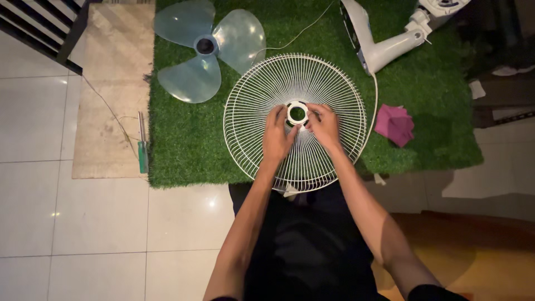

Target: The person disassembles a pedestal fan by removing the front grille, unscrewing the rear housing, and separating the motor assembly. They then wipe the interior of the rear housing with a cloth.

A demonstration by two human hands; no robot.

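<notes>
Fingers of the left hand curl closed around the left side of the white centre ring of a round wire fan guard; the right hand pinches the ring's right side, fingertips touching it. Both hands grip the ring, thumbs low, wrists resting on the wire spokes.

Head view: the guard lies flat on a green turf mat, near the middle of the mat, its lower rim reaching the near edge above the person's dark-clothed lap. A pale translucent three-blade fan propeller lies toward the far left corner of the mat, well apart from the guard. A white fan body and stand lies at the far right, with a white cord running from it past the guard's top rim. A crumpled pink cloth sits just beside the guard's right rim. A green-handled screwdriver lies on a tan mat just beyond the turf's left edge. White floor tiles surround everything.
</notes>
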